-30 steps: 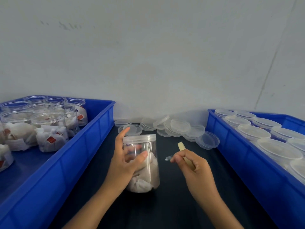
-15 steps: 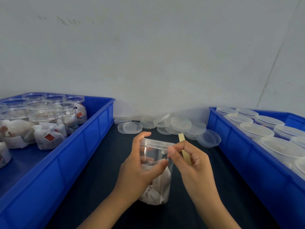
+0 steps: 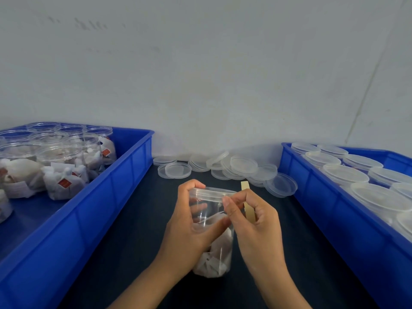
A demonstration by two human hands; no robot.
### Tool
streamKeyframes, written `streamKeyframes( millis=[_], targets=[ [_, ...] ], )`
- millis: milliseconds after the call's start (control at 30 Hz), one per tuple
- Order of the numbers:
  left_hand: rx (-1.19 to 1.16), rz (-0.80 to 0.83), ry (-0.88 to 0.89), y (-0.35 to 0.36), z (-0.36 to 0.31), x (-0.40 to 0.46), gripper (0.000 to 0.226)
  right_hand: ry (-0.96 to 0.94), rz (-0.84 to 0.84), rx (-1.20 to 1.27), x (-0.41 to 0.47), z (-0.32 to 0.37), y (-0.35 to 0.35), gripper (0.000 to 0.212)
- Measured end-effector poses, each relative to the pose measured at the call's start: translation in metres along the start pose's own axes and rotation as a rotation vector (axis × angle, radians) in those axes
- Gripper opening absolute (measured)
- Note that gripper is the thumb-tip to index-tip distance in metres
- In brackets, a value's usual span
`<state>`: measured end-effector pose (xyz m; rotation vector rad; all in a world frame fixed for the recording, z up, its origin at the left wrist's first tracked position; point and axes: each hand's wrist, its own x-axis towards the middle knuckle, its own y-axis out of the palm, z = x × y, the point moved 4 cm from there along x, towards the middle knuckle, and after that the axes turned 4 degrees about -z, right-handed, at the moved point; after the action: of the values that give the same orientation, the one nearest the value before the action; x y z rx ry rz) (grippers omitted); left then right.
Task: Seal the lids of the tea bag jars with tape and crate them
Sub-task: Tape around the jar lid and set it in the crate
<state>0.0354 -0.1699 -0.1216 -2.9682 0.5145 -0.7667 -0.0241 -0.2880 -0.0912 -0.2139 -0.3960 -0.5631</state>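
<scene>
hands [image 3: 189, 224] gripping jar [image 3: 211, 237] between crates [image 3: 124, 175]

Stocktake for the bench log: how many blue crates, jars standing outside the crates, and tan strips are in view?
Blue crates: 2
Jar outside the crates: 1
Tan strip: 1
Total: 4

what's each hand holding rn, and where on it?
Left hand grips the tea bag jar around its side wall. Right hand holds a tan strip by its lower end, thumb at the jar's lid rim.
</scene>
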Motion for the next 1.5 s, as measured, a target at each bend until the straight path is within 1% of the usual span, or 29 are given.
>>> streamKeyframes(
  millis=[67,133,300,433,500,567,700,767,867,967,1033,1100,1200,1333,1433,1500],
  targets=[
    [-0.054,0.020,0.021,-0.001,-0.003,0.000,0.054,-0.011,0.013,-0.010,-0.001,0.002,0.000,0.016],
    [-0.075,0.001,0.024,-0.002,-0.004,0.000,0.049,-0.024,0.025,-0.033,-0.001,0.003,0.000,0.015],
    [-0.043,-0.082,0.025,-0.004,-0.002,0.005,0.047,-0.051,0.018,-0.135,-0.002,0.003,0.000,0.016],
    [0.025,-0.131,0.031,-0.004,0.001,0.004,0.048,-0.096,-0.002,-0.313,-0.001,0.003,-0.003,0.019],
    [0.061,-0.161,0.034,-0.003,0.001,0.004,0.049,-0.142,-0.005,-0.403,-0.001,0.005,-0.005,0.020],
    [0.085,-0.181,0.032,-0.003,0.000,0.004,0.051,-0.216,0.008,-0.490,-0.001,0.008,-0.007,0.026],
    [0.069,-0.176,0.011,-0.007,0.001,0.006,0.046,-0.361,0.074,-0.688,0.000,0.012,-0.010,0.032],
    [0.053,-0.166,0.008,-0.009,0.001,0.008,0.044,-0.389,0.109,-0.751,0.002,0.013,-0.011,0.035],
    [0.035,-0.126,0.015,-0.009,0.001,0.011,0.039,-0.360,0.159,-0.839,0.008,0.012,-0.017,0.046],
    [0.012,-0.091,0.024,-0.013,0.001,0.014,0.037,-0.344,0.233,-0.903,0.011,0.010,-0.024,0.037],
    [-0.003,-0.060,0.024,-0.017,0.001,0.016,0.037,-0.298,0.285,-0.866,0.012,0.008,-0.027,0.031],
    [-0.017,-0.029,0.024,-0.021,0.001,0.018,0.037,-0.243,0.301,-0.836,0.014,0.007,-0.030,0.029],
    [-0.029,0.017,0.026,-0.026,0.000,0.019,0.036,-0.169,0.338,-0.826,0.016,0.005,-0.031,0.041],
    [-0.058,0.060,0.013,-0.030,0.000,0.020,0.036,-0.169,0.396,-0.849,0.016,0.005,-0.029,0.046],
    [-0.115,0.088,-0.016,-0.030,0.000,0.020,0.043,-0.151,0.453,-0.854,0.015,0.004,-0.027,0.046],
    [-0.153,0.093,-0.042,-0.030,0.001,0.019,0.055,-0.164,0.465,-0.862,0.015,0.003,-0.025,0.045]
  ],
)
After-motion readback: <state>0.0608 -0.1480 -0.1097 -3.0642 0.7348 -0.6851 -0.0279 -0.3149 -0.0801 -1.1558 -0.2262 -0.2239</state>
